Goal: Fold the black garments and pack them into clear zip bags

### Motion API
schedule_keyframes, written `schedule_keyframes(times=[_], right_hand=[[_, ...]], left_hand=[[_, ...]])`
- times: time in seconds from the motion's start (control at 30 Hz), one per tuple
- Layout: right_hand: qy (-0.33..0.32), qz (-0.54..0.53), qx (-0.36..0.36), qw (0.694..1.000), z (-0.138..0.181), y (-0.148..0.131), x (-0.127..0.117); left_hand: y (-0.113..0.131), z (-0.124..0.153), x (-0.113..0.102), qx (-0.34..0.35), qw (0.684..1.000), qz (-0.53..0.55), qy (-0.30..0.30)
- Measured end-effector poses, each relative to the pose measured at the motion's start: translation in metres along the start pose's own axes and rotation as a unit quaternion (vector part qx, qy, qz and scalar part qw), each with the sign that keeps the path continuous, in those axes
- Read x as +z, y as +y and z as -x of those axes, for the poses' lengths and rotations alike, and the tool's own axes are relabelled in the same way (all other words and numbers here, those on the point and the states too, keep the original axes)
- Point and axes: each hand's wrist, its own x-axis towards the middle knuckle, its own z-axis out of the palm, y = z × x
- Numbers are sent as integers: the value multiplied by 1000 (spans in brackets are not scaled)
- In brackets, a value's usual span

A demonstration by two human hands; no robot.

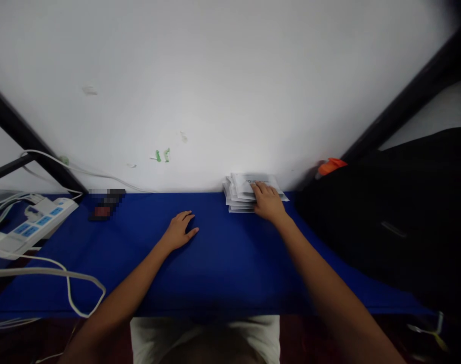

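Note:
My right hand (267, 200) rests palm down on top of a stack of white packets (241, 193) that sits against the wall at the back of the blue table (222, 263). Its fingers lie flat over the top packet. My left hand (180, 230) lies palm down on the bare blue surface to the left of the stack, fingers loosely stretched out, holding nothing.
A white power strip (33, 225) with cables lies at the left edge. A small dark object (103, 208) sits near the wall. A black bag (389, 222) fills the right side, with an orange-capped item (331, 166) behind it. A white wall stands directly behind the table.

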Motion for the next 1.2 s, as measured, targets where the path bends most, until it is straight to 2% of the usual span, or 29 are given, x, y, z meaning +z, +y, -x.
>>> schedule_keyframes(times=[0.43, 0.53, 0.63, 0.7, 0.77, 0.9, 1.0, 1.2], right_hand=[[32, -31, -20, 999, -3, -2, -18], [86, -99, -59, 990, 9, -23, -22], [126, -191, -142, 963, 25, -62, -21], [93, -243, -211, 942, 34, -88, -13], [27, -276, -235, 931, 41, -107, -2], [-77, -315, -188, 927, 47, -121, 18], [-91, -338, -164, 922, 49, -119, 25], [-111, -363, -155, 912, 48, -116, 22]], left_hand=[[2, 3, -7, 2, 1000, 8, -24], [1, 3, -8, 4, 1000, 9, -25], [1, 3, -6, 5, 1000, 8, -21], [2, 4, -5, 9, 1000, 5, -19], [3, 6, -4, 18, 1000, -3, -20], [7, 8, -4, 5, 999, -31, -21], [8, 7, -5, -6, 999, -26, -28], [9, 7, -9, -22, 999, -19, -38]])
